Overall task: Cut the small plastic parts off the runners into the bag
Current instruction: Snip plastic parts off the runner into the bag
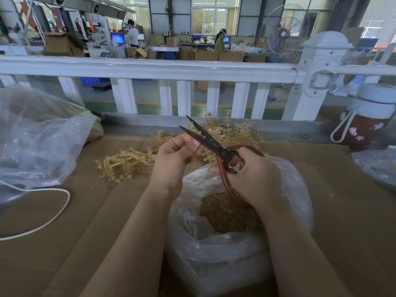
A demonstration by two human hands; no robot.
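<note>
Cardboard-covered bench [90, 221] fills the near field, brown, with seams running away from the viewer. Nearest the body, at centre, a clear plastic bag [214, 254] stands open-mouthed; cut parts [227, 213], small amber pieces, sit in a heap inside it. Bare cardboard lies to the left and right of the bag. A white cord [55, 213] loops across the near left.

Both hands work just above the bag mouth. Right hand [252, 179] grips the red loop handles of black-bladed scissors [211, 143]; blades parted, tips pointing up and away to the left. Left hand [174, 159] pinches a thin amber piece between fingertips, right beside the lower blade; too small to tell whether blade and piece touch.

Beyond the hands, uncut runners [128, 160], translucent amber branched strips with small parts along the stems, lie piled on the cardboard from centre-left toward the bench's far edge.

Crumpled clear plastic sheeting [40, 144] occupies the left side. At far right stands a dark red flask [364, 125] with white lid and loop strap.

White railing [150, 68] bounds the far edge. Past it, a factory floor with cartons, screens and two standing people.
</note>
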